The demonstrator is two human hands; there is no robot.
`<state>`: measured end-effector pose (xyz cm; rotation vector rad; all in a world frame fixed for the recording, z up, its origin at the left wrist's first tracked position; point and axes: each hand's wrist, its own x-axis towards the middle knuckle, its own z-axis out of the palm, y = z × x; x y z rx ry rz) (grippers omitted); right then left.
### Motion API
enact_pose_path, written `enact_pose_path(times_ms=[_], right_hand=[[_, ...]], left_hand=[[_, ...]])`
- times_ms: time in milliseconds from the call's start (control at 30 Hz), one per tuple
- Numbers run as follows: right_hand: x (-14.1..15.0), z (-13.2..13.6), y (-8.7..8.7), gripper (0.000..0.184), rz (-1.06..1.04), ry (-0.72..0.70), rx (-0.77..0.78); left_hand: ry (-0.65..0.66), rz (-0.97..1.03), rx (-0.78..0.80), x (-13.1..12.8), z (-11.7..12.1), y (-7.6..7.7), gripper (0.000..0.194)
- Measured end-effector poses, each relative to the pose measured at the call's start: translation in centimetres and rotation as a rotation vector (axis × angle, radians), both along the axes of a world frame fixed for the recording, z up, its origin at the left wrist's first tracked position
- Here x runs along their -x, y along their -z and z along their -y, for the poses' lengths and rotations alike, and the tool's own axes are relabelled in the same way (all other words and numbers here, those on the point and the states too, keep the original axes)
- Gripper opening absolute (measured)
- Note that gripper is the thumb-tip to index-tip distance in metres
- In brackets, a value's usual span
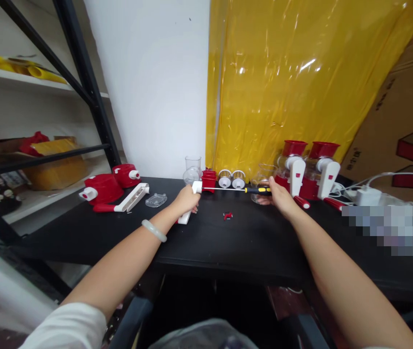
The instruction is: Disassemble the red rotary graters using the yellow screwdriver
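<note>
My left hand (188,199) is closed around a white crank handle (196,186), whose lower end shows below the fingers. My right hand (278,195) grips a screwdriver (258,190) by its black and yellow handle. The screwdriver lies level, its long thin shaft running left so that the tip meets the upper end of the crank handle. Whether the tip sits in a screw is too small to tell. On the table below the shaft lies a small red part (228,216) with tiny screw-like pieces around it. Behind my right fingers stands a clear plastic piece (265,170).
Two red bases (102,188) and another crank handle (133,197) lie left, beside a clear cover (156,199). A clear hopper (192,164), red housing (209,180) and two grater drums (225,178) stand behind. Two assembled rotary graters (295,169) and white cables (369,196) are right.
</note>
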<state>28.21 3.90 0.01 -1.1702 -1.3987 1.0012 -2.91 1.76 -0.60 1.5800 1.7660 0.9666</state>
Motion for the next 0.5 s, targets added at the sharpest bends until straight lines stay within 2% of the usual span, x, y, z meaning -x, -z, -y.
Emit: enact_pose_path(times_ms=[67,167,367,500], right_hand=[[0.0,0.1,0.0,0.053,0.184,0.062,0.063],[-0.2,0.1,0.1,0.046,0.332,0.109,0.023],[0.0,-0.5,0.9,0.038,0.172,0.047,-0.110],[0.0,-1.0,1.3,0.041,0.002,-0.018,-0.153]], left_hand=[[0.007,-0.020,-0.010,0.0,0.2,-0.1,0.036],[0.015,-0.035,-0.014,0.0,0.3,-0.2,0.037],[0.007,0.002,-0.009,0.0,0.3,-0.6,0.027],[0.014,0.018,-0.012,0.0,0.2,-0.6,0.017]])
